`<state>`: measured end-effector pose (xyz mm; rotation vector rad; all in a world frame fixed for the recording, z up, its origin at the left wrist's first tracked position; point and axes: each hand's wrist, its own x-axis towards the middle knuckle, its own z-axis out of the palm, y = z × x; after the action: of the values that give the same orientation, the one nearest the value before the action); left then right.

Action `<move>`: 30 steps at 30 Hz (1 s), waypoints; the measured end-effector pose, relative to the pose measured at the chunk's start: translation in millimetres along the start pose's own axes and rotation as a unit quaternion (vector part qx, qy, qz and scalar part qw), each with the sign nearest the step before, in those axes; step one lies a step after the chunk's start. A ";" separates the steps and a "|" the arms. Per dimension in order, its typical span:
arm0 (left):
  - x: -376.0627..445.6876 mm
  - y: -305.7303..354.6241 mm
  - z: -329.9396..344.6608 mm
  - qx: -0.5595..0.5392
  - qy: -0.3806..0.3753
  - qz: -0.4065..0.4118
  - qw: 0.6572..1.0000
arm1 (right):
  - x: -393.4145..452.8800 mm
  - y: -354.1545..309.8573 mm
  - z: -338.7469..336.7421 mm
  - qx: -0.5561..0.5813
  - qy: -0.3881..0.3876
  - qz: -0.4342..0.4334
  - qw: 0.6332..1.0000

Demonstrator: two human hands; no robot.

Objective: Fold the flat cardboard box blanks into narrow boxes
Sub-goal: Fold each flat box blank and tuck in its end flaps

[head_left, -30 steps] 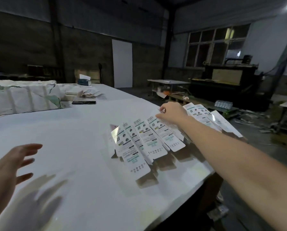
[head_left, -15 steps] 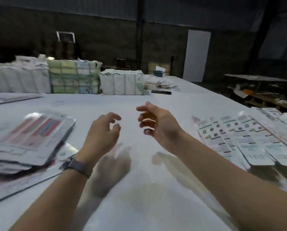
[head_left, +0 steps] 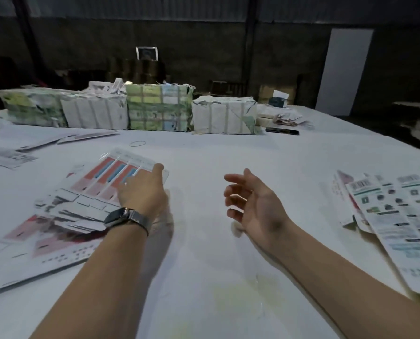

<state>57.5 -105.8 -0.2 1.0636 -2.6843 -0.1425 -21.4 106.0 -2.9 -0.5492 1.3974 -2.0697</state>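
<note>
- Dim workshop around me, and one big white table (head_left: 204,277) takes up nearly all I can see.
- Wrapped bundles (head_left: 159,107) stand in a row along the far edge, about 11 to 12 o'clock; I judge them to be stock not yet opened.
- Flat blanks (head_left: 64,216), red and blue print up, lie heaped at 9 to 10 o'clock, so plenty is left to fold.
- Folded boxes (head_left: 385,216) lie fanned out side by side at 3 o'clock; that much looks done.
- My left hand (head_left: 143,192) is over the near corner of the heap, fingers reaching onto the top sheet; whether I have hold of it I cannot tell.
- My right hand (head_left: 250,206) hangs above the bare table at 1 o'clock, fingers loosely curled, holding nothing.
- One rubber band (head_left: 137,143) lies loose beyond the heap.
</note>
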 end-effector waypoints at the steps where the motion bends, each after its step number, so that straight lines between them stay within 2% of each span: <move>1: 0.7 0.7 0.0 -0.001 0.006 0.009 1.000 | 0.0 0.4 -0.5 -0.002 -0.001 -0.001 1.000; 7: -4.0 12.0 -5.5 -0.049 0.061 0.052 0.996 | -0.4 -3.1 -5.2 0.012 0.015 -0.003 1.000; 9: -5.3 15.3 -9.3 -0.023 0.038 0.055 0.998 | -0.8 -3.7 -6.0 0.014 0.019 -0.002 1.000; 12: -16.4 24.3 -2.4 0.027 -0.071 0.035 0.996 | -0.7 -3.7 -5.7 0.019 0.015 0.003 1.000; 13: -19.5 30.0 1.5 0.035 -0.085 0.036 0.995 | 0.5 -2.8 -6.5 0.019 0.019 0.004 1.000; 15: -25.1 44.7 8.4 0.035 -0.066 0.055 0.996 | 2.0 -0.7 -6.3 -0.016 0.040 -0.007 0.999; 17: -28.1 57.4 14.6 0.013 -0.048 0.089 0.995 | 5.2 1.4 -8.1 -0.101 0.096 -0.049 0.989; 18: -29.8 61.9 17.8 -0.001 -0.052 0.113 0.992 | 6.9 1.3 -10.1 -0.170 0.133 -0.090 0.972; 19: -30.5 65.3 20.9 -0.010 -0.060 0.133 0.989 | 8.7 0.4 -14.7 -0.275 0.164 -0.143 0.936; 20: -31.2 67.4 23.8 -0.014 -0.068 0.149 0.986 | 10.1 -1.4 -19.3 -0.394 0.172 -0.174 0.886; 21: -32.1 68.2 25.8 -0.017 -0.076 0.156 0.985 | 11.1 -3.2 -23.2 -0.505 0.156 -0.166 0.832; 22: -32.1 68.2 27.5 -0.021 -0.081 0.154 0.984 | 11.5 -5.0 -26.4 -0.575 0.120 -0.121 0.800; 24: -30.4 66.7 28.2 -0.038 -0.073 0.148 0.986 | 9.2 -6.3 -29.0 -0.645 0.057 -0.027 0.762; 25: -29.2 65.5 27.7 -0.050 -0.065 0.144 0.986 | 7.3 -6.1 -28.1 -0.670 0.039 -0.013 0.741; 30: -24.9 64.6 24.8 -0.187 -0.025 0.116 0.975 | 6.0 -8.9 -23.3 -0.730 0.058 -0.077 0.677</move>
<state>25.8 -41.7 -17.2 0.6384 -2.6522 -0.6089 -42.4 120.7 -3.1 -1.1160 2.9797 -0.5712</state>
